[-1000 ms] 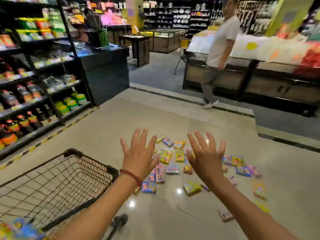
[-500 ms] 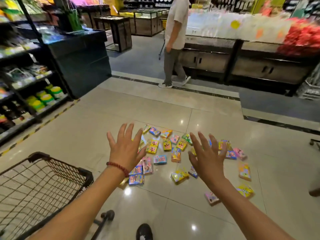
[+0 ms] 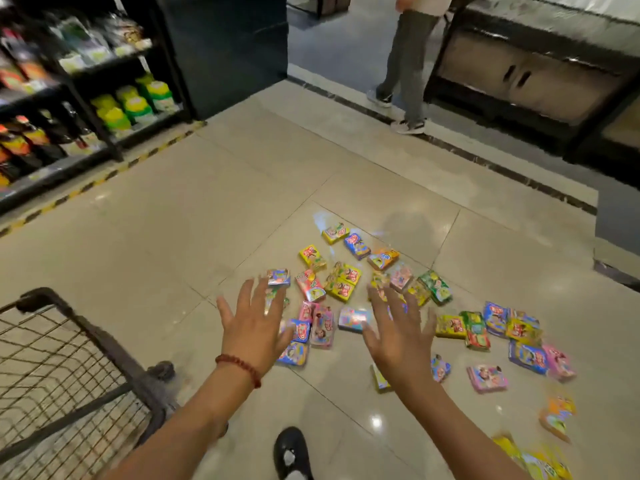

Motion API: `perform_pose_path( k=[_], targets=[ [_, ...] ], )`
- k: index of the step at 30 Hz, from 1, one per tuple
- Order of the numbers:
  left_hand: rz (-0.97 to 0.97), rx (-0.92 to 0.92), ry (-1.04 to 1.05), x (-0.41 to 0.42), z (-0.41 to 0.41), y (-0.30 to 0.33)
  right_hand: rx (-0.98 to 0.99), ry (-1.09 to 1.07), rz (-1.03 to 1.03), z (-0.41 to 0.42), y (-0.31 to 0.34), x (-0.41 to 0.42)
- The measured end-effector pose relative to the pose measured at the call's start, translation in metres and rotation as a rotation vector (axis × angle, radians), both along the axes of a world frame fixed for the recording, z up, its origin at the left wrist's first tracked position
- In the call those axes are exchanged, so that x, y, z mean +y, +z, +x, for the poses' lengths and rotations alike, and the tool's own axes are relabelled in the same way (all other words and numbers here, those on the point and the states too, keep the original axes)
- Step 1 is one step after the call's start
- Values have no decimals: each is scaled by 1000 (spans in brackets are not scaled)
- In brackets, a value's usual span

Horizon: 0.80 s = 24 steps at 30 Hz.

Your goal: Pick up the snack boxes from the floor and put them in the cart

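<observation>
The snack boxes [image 3: 343,284] lie scattered flat on the tiled floor [image 3: 194,209], ahead of and below both hands. The spread runs from upper centre down towards lower right, so its long axis slants away to the person's right. The densest cluster sits directly beyond the fingertips of both hands. A pink box [image 3: 322,325] and a blue box [image 3: 294,353] lie just beside the left hand [image 3: 254,327], on its inner side. A pale blue box [image 3: 354,318] lies between the two hands, closer to the right hand [image 3: 398,337].

Both hands are spread wide, fingers straight and apart, palms down. Neither holds anything. Neither appears to touch a box or the floor; the fingertips are blurred, so contact cannot be ruled out.

The cart [image 3: 69,368] stands at lower left, its rim just beside the left forearm. Judgement: the left hand is nearer both the cart and the pink and blue boxes; the right hand is better placed for the run trailing rightward. A black shoe [image 3: 291,452] shows below, between the arms.
</observation>
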<state>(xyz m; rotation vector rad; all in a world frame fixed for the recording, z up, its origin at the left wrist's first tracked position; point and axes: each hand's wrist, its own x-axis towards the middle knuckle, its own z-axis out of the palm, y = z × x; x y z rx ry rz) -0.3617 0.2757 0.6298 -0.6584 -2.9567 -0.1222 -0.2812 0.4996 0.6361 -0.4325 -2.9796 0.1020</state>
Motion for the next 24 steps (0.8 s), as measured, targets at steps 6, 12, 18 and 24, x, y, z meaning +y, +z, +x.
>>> perform_pose_path(
  k=[6, 12, 18, 24],
  targets=[
    [-4, -163, 107, 25, -51, -128, -92, 9, -82, -72, -129, 19],
    [-38, -357, 197, 44, -77, -309, -228, 38, -149, -95, -320, 43],
    [-87, -509, 200, 51, -105, -516, -380, 95, -160, -112, -523, 62],
    [-73, -424, 227, 54, -145, -668, -325, 32, -436, -152, -678, 68]
  ],
)
